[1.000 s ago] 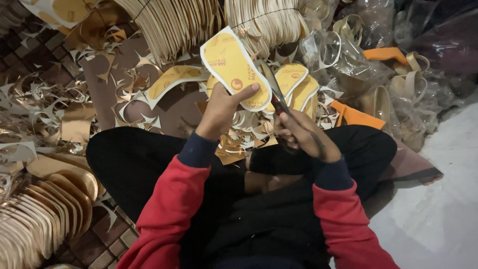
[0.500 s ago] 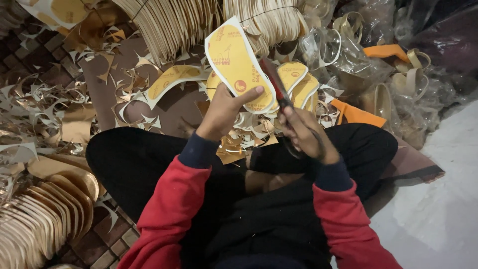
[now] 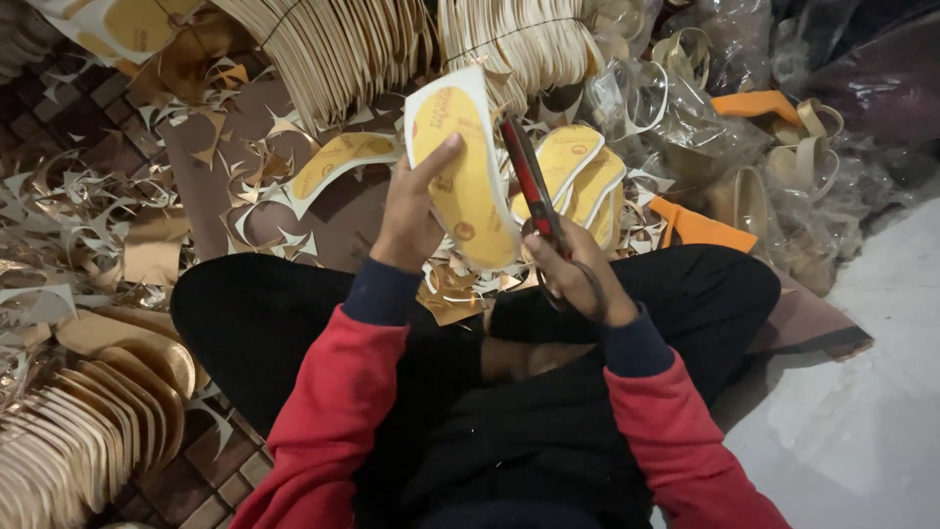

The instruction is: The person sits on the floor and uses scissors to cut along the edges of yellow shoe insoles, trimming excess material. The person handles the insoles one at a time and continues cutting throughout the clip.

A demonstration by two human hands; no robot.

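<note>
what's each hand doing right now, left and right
Left hand: closed on the yellow insole sheet, thumb across its face.
Right hand: closed around the red-handled scissors, blades at the sheet's edge.

Dim, warm indoor light. The pale floor (image 3: 862,431) at lower right is brightest; the upper right corner sinks into shadow. Clear crinkled plastic wrapping (image 3: 685,108) shows glare. Edges slightly soft.

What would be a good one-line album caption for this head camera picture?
Seated cross-legged, left hand holds a yellow insole sheet while right hand works red-handled scissors beside it.
</note>
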